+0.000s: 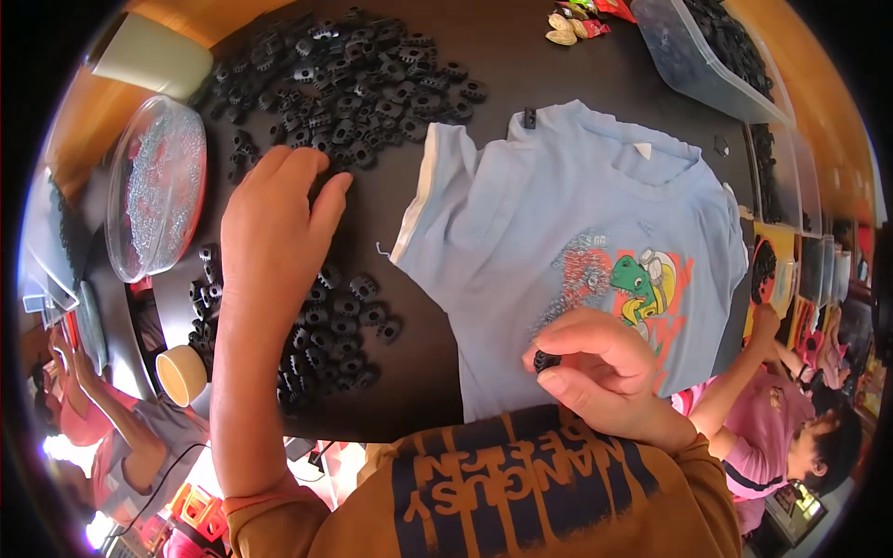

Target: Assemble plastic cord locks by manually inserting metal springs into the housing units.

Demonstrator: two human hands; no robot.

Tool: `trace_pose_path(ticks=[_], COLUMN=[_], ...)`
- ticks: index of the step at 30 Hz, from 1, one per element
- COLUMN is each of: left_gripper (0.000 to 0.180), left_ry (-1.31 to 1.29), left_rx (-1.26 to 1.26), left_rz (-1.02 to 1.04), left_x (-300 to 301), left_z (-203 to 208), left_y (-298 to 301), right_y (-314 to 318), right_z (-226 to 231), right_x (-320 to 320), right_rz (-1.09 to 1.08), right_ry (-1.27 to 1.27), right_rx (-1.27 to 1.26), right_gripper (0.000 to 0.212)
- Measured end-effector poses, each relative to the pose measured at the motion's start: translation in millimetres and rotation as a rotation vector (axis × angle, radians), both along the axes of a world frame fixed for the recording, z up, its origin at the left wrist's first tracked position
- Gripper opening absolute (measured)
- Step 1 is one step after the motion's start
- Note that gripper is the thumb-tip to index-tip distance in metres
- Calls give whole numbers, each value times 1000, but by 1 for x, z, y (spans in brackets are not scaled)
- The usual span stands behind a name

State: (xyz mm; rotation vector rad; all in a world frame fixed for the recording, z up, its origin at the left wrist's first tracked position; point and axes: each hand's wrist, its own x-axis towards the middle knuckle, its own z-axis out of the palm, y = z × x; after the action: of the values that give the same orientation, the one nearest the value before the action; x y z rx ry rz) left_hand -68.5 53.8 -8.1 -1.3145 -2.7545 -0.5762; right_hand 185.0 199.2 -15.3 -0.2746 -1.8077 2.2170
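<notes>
My right hand (605,363) is over the lower part of a light blue T-shirt (502,242) laid on the table. Between its thumb and forefinger it pinches a small black plastic clip piece (547,361). A scatter of tiny metal springs (579,279) lies on the shirt beside the printed dinosaur, just beyond that hand. My left hand (279,200) reaches to the near edge of a big heap of black toothed clip pieces (363,88), its thumb apart from the fingers. Its fingertips are partly hidden. More black pieces (339,321) lie to the right of my left forearm.
A clear round bowl of springs (158,200) stands at the left, near a pale tub (153,56) and a small yellowish cup (181,375). Peanuts (562,30) and wrappers lie at the far edge. Clear bins (665,56) hold black pieces at far right. People sit on both sides.
</notes>
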Motion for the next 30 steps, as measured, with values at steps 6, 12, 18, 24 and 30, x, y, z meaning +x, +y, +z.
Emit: trace_pose_path(ticks=[6, 12, 18, 24, 30], left_gripper=[11, 8, 8, 25, 33], left_ry=[-75, -143, -266, -1482, -1710], left_rx=[-6, 27, 136, 722, 657], left_rz=[12, 33, 41, -120, 49], left_x=[-6, 22, 51, 84, 108], left_z=[-6, 0, 12, 19, 19], left_y=[9, 7, 5, 10, 37], right_y=[-1, 4, 5, -10, -11], right_z=[3, -3, -2, -5, -7], right_x=[0, 3, 1, 5, 12], right_rz=[-102, -133, -91, 138, 225], right_ry=[-11, 85, 158, 254, 317], right_rx=[-95, -28, 182, 158, 205], right_gripper=[36, 34, 25, 22, 22])
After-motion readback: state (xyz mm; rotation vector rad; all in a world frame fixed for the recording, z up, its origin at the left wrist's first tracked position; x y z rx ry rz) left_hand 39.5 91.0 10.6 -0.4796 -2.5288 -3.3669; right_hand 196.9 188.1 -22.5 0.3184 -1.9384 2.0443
